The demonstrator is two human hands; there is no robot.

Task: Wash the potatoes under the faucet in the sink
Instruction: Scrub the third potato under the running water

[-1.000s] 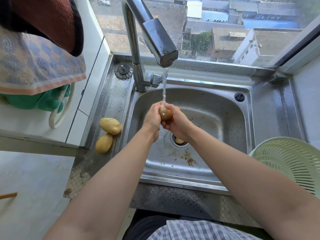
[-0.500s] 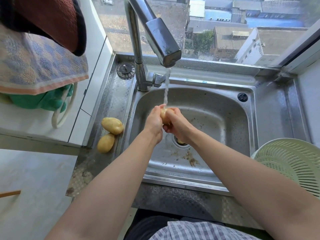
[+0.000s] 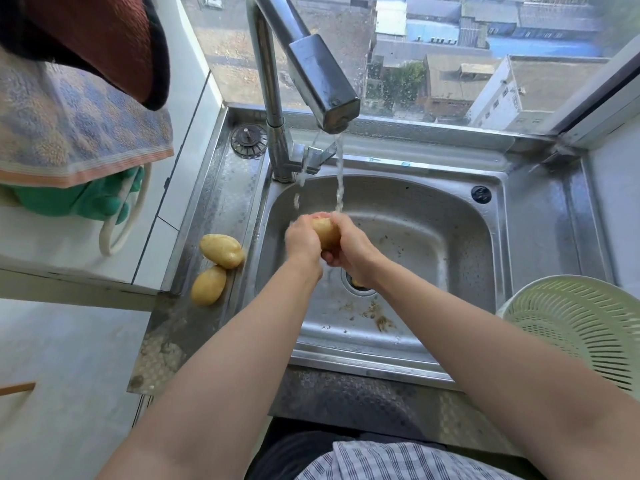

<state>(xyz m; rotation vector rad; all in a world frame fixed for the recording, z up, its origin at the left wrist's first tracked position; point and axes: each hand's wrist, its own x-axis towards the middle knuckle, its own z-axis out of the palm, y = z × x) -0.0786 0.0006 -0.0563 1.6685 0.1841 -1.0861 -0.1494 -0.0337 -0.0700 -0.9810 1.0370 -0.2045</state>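
Observation:
A yellow potato is held over the steel sink, right under the water stream from the faucet. My left hand grips its left side and my right hand grips its right side and underside, so most of the potato is hidden. Two more potatoes lie on the wet ledge left of the sink, one behind the other. A small yellowish piece sits in the drain, partly hidden by my right wrist.
A pale green colander stands at the sink's right edge. A drain plug lies behind the faucet base. Bits of dirt lie on the sink floor. Towels and green gloves hang at the left.
Both hands have shifted around the potato under the stream, turning it; more of its top now shows between them. The camera moved slightly.

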